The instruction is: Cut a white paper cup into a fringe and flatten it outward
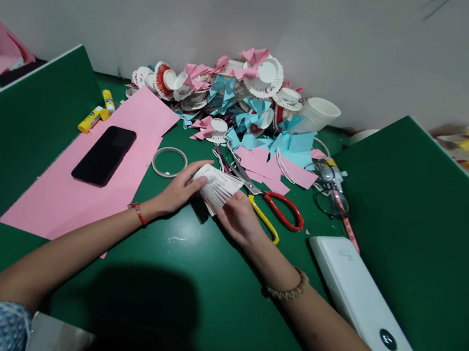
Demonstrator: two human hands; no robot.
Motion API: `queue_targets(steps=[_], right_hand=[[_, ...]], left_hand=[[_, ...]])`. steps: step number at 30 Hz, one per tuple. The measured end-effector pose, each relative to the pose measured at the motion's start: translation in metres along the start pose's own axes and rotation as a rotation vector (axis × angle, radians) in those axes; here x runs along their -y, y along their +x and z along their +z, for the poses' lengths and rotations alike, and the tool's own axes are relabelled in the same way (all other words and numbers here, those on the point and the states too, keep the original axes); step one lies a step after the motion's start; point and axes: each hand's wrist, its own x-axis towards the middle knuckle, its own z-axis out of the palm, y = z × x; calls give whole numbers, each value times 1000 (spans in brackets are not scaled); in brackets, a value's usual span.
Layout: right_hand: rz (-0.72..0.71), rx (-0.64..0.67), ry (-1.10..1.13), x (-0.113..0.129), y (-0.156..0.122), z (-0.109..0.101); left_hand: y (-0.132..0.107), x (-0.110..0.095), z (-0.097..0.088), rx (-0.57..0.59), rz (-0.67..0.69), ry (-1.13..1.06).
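My left hand (pixel 181 188) grips a pleated white paper piece (pixel 218 185), thumb on top and fingers behind it. From the right, my right hand (pixel 241 216) holds the same piece by its lower right side, with several fingers hidden behind it. The folds spread like a fan above the green tabletop (pixel 177 283). Just beyond my right hand lie scissors (pixel 252 186) with one red and one yellow handle. A thin roll of tape (pixel 169 162) rests left of the paper piece.
Pink paper sheets (pixel 118 206) lie at left under a black phone (pixel 104 155), near yellow glue sticks (pixel 90 120). Behind are a heap of paper rosettes (pixel 224 90) and stacked white cups (pixel 318 116). Eyeglasses (pixel 331 202) and a white power bank (pixel 360 298) lie right. Green partitions (pixel 416 240) flank the table.
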Motion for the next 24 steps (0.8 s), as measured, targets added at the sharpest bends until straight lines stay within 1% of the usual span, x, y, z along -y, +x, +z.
queue_targets(steps=[5, 9, 12, 19, 21, 24], right_hand=[[-75, -18, -84, -2, -2, 2], [-176, -39, -211, -6, -5, 3], [-223, -50, -288, -7, -7, 4], [-305, -123, -365, -4, -8, 5], [-318, -147, -367, -2, -8, 5], [-313, -173, -351, -2, -9, 5]], left_hand=[[3, 2, -1, -27, -92, -32], [5, 1, -1, -88, -86, -12], [4, 0, -1, -117, -71, -13], [2, 0, 2, -175, -45, 10], [1, 1, 1, -169, -40, 14], [1, 2, 0, -98, -8, 21]])
